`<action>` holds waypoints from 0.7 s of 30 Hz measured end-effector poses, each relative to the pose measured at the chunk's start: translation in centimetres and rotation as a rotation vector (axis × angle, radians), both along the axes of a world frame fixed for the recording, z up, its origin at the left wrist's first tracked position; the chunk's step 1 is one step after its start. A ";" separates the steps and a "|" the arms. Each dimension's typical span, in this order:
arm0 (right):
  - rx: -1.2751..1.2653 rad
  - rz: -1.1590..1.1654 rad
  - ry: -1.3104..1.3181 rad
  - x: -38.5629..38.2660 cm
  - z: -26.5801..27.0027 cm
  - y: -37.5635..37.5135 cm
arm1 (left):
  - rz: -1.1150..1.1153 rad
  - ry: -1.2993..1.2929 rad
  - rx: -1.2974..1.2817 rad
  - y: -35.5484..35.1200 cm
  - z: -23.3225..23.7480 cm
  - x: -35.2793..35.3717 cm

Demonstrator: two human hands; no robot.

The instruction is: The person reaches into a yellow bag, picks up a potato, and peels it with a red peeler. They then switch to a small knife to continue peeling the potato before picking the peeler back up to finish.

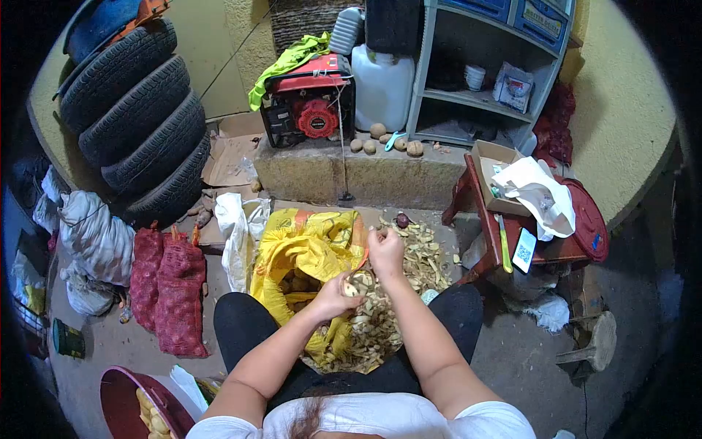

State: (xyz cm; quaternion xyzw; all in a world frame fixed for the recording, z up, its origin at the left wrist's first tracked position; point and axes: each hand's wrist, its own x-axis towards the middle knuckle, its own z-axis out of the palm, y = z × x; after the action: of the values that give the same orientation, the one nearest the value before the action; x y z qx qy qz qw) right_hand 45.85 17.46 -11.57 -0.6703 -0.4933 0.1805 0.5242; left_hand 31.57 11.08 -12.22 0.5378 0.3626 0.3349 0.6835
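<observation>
My left hand (338,298) is closed around a partly peeled potato (350,290) between my knees. To its right and a little farther forward, my right hand (385,252) is closed on a peeler, whose orange part (363,259) shows beside the fingers. A yellow sack (311,233) lies open just left of my hands, with unpeeled potatoes (298,281) inside. Below and right of my hands, many peelings (420,252) cover the floor. A red onion (402,219) rests at the far edge of the peelings.
A maroon tub (121,388) with peeled potatoes stands at lower left. Red net sacks (181,293) and stacked tires (135,110) are on the left. At right stand a red table (479,208) with a knife (504,245) and a stool (601,342). A generator (311,102) stands ahead.
</observation>
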 end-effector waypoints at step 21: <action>0.002 0.048 0.119 -1.4 1.2 -0.8 | 0.328 -0.331 -0.670 0.7 -1.6 0.6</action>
State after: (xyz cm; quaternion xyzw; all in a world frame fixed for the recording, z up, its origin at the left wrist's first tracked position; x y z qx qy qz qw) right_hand 44.43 16.69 -10.39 -0.6459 -0.4773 0.2321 0.5487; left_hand 32.14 11.76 -13.82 0.1593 0.4176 0.3850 0.8075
